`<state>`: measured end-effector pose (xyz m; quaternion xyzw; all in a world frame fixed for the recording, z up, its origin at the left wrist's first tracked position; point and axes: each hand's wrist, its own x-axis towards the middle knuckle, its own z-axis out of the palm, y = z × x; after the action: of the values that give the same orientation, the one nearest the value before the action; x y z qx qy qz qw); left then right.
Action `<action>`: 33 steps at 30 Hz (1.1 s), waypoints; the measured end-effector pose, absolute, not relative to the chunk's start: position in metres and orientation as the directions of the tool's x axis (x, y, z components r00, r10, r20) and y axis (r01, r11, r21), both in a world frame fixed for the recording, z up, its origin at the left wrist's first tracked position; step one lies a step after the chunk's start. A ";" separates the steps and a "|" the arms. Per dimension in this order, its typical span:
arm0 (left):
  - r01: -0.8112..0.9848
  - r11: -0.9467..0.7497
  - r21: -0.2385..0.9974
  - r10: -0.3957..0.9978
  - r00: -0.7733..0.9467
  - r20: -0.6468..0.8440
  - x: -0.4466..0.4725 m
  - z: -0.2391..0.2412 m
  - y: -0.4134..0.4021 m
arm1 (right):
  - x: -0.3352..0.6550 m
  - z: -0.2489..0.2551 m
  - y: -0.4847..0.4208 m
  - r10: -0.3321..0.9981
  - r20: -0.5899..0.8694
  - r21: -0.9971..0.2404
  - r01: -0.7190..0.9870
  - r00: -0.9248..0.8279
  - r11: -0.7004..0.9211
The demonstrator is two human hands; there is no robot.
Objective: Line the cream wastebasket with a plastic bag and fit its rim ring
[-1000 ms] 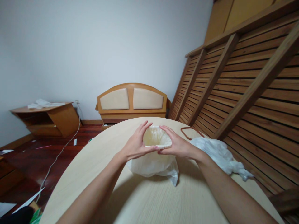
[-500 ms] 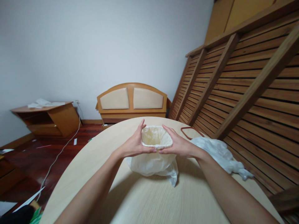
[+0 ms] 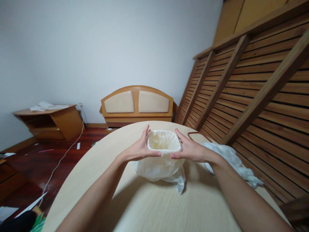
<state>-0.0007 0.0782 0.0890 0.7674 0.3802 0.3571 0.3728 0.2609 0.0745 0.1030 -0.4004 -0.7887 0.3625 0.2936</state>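
Note:
A small trash bin (image 3: 160,141) stands upright on the pale round table (image 3: 96,180), its mouth facing me. A thin white plastic bag (image 3: 160,169) lines it, folded over the rim and hanging loose around the outside. My left hand (image 3: 137,148) is curved around the left side of the rim, thumb along the near edge. On the opposite side my right hand (image 3: 189,149) cups the rim, its thumb near the front right corner. The bin's own walls are hidden under the bag.
A brown rounded frame (image 3: 194,132) and a crumpled white plastic bag (image 3: 228,158) lie on the table's right side. Beyond that leans a slatted wooden panel (image 3: 260,83). A headboard (image 3: 136,100) stands behind the table; a low cabinet (image 3: 58,122) is at left.
My right hand has shifted slightly right, so the gap between the two thumbs is wider. The bag's rim spreads a little wider to the right. My left hand stays nearly in place.

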 end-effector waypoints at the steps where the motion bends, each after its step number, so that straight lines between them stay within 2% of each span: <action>1: 0.341 -0.408 0.847 0.861 0.451 0.234 -0.003 0.091 0.077 | 0.261 0.105 0.073 0.840 0.181 -0.823 0.389 -0.511 0.414; 6: 0.331 -0.370 0.868 0.855 0.487 0.178 -0.005 0.096 0.074 | 0.257 0.107 0.071 0.801 0.163 -0.834 0.353 -0.576 0.424; 11: 0.306 -0.391 0.868 0.858 0.463 0.223 -0.003 0.090 0.074 | 0.252 0.102 0.073 0.744 0.254 -0.808 0.287 -0.617 0.514; 15: 0.336 -0.422 0.842 0.854 0.459 0.245 -0.004 0.088 0.076 | 0.259 0.099 0.075 0.749 0.216 -0.827 0.291 -0.626 0.481; 18: 0.363 -0.404 0.839 0.858 0.470 0.210 -0.005 0.090 0.076 | 0.274 0.096 0.085 0.814 0.170 -0.807 0.395 -0.556 0.438; 20: 0.378 -0.397 0.837 0.862 0.466 0.198 -0.005 0.092 0.076 | 0.287 0.091 0.098 0.895 0.211 -0.762 0.507 -0.393 0.403; 22: 0.376 -0.400 0.836 0.865 0.456 0.209 -0.005 0.094 0.076 | 0.299 0.082 0.112 0.935 0.312 -0.619 0.710 -0.169 0.335; 23: 0.374 -0.403 0.835 0.866 0.450 0.217 -0.005 0.096 0.076 | 0.304 0.076 0.118 0.934 0.347 -0.498 0.826 -0.088 0.263; 25: 0.382 -0.405 0.831 0.870 0.441 0.222 -0.004 0.098 0.074 | 0.312 0.060 0.128 0.933 0.360 -0.171 0.981 -0.019 0.086; 28: 0.413 -0.396 0.820 0.881 0.423 0.212 -0.002 0.101 0.071 | 0.316 0.035 0.131 0.943 0.333 -0.031 0.999 -0.005 0.016; 33: 0.492 -0.417 0.764 0.886 0.409 0.220 0.002 0.100 0.069 | 0.314 0.011 0.127 0.951 0.309 0.093 0.994 0.021 -0.052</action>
<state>0.0022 0.0686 0.0999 0.7797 0.4417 0.3170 0.3106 0.3135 0.1273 0.0111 -0.7105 -0.6845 -0.1454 0.0748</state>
